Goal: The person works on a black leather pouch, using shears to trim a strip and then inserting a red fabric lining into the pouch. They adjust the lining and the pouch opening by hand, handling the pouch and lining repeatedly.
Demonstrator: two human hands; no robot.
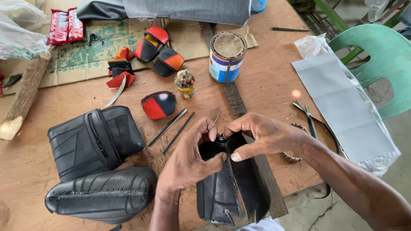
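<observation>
Both my hands grip a black leather piece (227, 188) with punched stitch holes along its edges, held over the near edge of the wooden table (265, 81). My left hand (188, 160) pinches its top left part between thumb and fingers. My right hand (261, 134) holds the top right part, thumb pressed on the leather. A small metal ring or needle seems to sit between the fingertips, too small to tell. A thin thread curls up just above my left fingers.
A black leather bag (92, 141) and a black perforated pad (100, 194) lie at the left. Red-and-black leather pieces (158, 105), a small jar (185, 84), a tin can (227, 57), a metal ruler (239, 107), grey sheet (342, 107) and a green chair (385, 60) surround them.
</observation>
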